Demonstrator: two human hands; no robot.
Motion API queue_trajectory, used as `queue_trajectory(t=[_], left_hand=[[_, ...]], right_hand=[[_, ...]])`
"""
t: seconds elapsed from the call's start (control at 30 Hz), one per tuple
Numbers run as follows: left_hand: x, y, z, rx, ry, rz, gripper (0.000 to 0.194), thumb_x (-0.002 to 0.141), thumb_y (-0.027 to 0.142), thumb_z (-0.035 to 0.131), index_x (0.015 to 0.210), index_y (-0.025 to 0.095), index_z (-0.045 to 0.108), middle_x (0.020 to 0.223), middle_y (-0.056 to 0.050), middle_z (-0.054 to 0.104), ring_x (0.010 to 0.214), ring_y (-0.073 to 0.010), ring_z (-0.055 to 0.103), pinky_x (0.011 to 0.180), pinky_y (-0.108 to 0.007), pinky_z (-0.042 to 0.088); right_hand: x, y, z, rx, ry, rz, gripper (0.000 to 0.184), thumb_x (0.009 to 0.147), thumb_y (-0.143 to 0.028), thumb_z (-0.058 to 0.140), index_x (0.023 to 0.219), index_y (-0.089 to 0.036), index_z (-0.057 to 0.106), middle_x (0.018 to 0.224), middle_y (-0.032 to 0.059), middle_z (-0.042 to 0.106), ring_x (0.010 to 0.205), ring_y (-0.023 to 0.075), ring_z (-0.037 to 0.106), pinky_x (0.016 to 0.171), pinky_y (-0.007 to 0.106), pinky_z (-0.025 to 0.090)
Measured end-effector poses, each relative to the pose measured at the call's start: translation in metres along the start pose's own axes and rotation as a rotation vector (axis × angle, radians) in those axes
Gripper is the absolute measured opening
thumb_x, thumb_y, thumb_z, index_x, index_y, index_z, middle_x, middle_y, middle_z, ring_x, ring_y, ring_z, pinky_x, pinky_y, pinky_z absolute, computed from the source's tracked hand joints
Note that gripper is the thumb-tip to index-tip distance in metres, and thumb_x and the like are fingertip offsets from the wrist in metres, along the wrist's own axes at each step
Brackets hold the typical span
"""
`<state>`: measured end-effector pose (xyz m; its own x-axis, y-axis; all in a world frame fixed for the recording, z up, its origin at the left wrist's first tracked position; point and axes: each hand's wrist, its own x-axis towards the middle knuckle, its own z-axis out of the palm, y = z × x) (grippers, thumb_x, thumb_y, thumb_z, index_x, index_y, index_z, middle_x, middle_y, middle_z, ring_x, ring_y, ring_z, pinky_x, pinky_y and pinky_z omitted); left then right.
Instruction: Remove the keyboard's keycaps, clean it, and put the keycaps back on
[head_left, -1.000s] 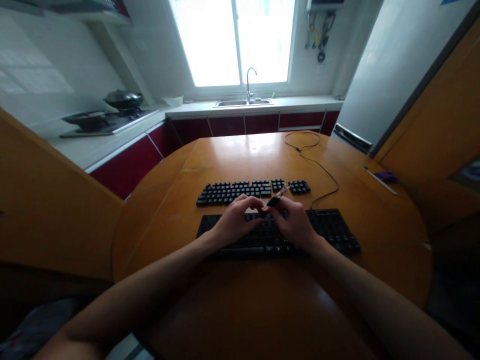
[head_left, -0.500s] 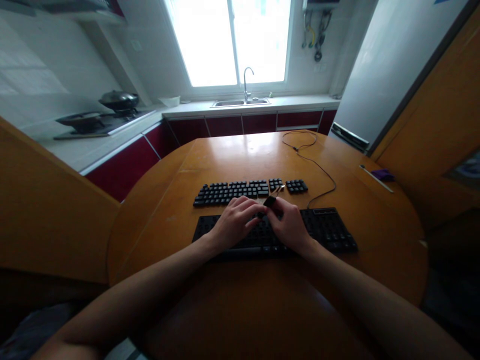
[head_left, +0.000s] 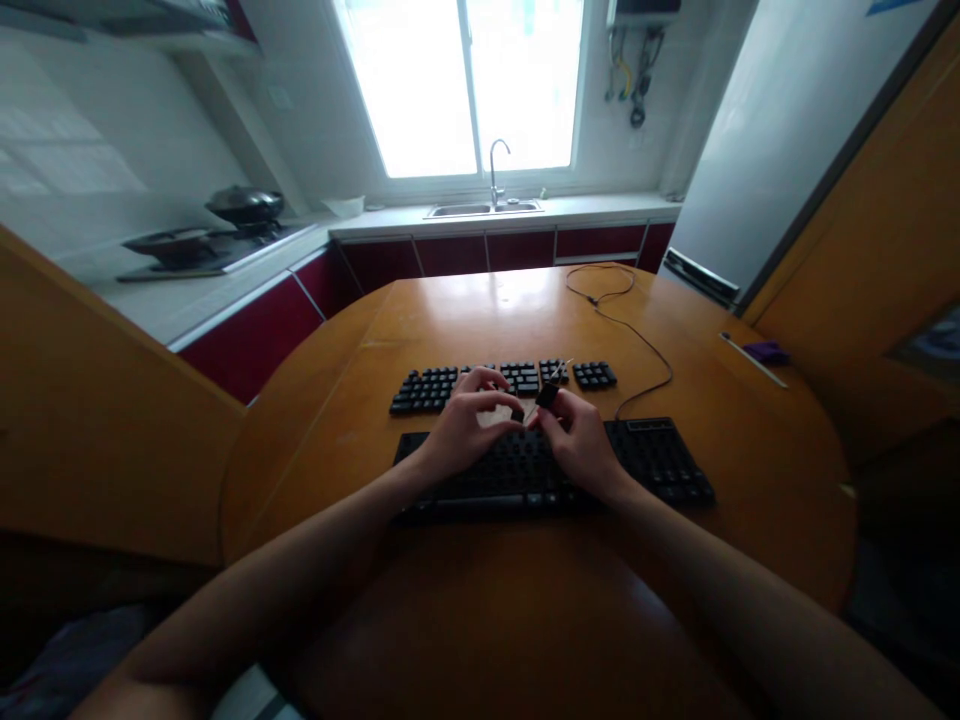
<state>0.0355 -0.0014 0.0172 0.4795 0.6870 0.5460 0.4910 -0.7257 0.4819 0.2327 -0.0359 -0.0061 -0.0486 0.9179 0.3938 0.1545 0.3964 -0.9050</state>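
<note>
Between the thumb and fingertips of my left hand [head_left: 466, 422] is a small black keycap [head_left: 517, 415]. My right hand [head_left: 583, 445] is closed on a keycap puller [head_left: 547, 395], a black piece with thin metal wires pointing up and away. Both hands are above a black keyboard [head_left: 664, 465] whose middle and left part are partly hidden by them. Behind it lie loose black keycaps [head_left: 424, 388], laid out in keyboard-like groups; my left fingers cover some of these from view.
The keyboard's cable [head_left: 634, 328] runs to the far side of the round wooden table [head_left: 337, 400]. A thin white stick [head_left: 754, 360] and a purple cloth [head_left: 766, 352] lie at the right. Beyond are a sink [head_left: 461, 211] and a stove with pans [head_left: 244, 205].
My left hand has drawn away to the left from the right hand, with the keycap in its fingertips. The puller has tilted up slightly in my right hand.
</note>
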Motion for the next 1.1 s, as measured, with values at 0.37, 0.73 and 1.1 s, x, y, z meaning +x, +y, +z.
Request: queue_trajectory(t=[0.37,0.73,1.1], left_hand=[[0.021,-0.061,0.017,0.355,-0.148,-0.242,0.017,0.071,0.034,0.087,0.086,0.030,0.081,0.123,-0.007,0.057,0.114,-0.0335,0.046,0.095,-0.055,0.040],[0.016,-0.069,0.020,0.312,-0.113,-0.257,0.022,0.071,0.031,0.085,0.091,0.026,0.077,0.121,-0.006,0.055,0.115,-0.0308,0.046,0.102,-0.052,0.037],[0.017,-0.065,0.021,0.314,-0.090,-0.283,0.020,0.072,0.029,0.080,0.088,0.022,0.071,0.118,-0.007,0.056,0.115,-0.0315,0.046,0.101,-0.052,0.036]], right_hand=[[0.011,0.014,-0.011,-0.025,0.075,0.071,0.016,0.091,-0.029,0.058,0.082,-0.016,0.062,0.081,0.0082,0.073,0.074,0.0199,0.068,0.070,0.031,0.051],[0.015,0.010,-0.020,-0.053,0.069,0.044,0.020,0.089,-0.032,0.060,0.081,-0.015,0.067,0.080,0.0076,0.072,0.074,0.0188,0.066,0.066,0.029,0.049],[0.028,0.005,-0.047,-0.097,-0.040,0.042,0.018,0.084,-0.033,0.065,0.084,-0.015,0.069,0.079,0.0068,0.072,0.072,0.0189,0.065,0.062,0.029,0.049]])
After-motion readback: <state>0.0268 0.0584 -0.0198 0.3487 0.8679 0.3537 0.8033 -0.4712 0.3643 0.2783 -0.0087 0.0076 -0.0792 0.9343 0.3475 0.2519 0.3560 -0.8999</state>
